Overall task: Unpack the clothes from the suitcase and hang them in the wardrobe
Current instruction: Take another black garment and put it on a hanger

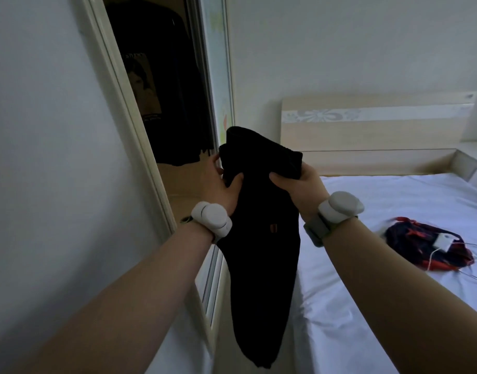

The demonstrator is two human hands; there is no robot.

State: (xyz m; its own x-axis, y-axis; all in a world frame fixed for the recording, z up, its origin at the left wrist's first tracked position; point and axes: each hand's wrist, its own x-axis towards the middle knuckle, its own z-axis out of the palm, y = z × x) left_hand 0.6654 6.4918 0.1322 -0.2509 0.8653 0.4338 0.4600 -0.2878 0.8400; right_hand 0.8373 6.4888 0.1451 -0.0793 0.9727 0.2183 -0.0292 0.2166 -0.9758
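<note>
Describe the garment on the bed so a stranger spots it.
Find the white bed on the right. A crumpled garment lies on its sheet. Unlike the held black garment, it is navy and red, with a white device on top.

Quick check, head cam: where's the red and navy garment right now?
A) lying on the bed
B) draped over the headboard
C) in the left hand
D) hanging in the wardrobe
A: the red and navy garment lies on the white bed, while both the left hand and the right hand grip the black garment.
</note>
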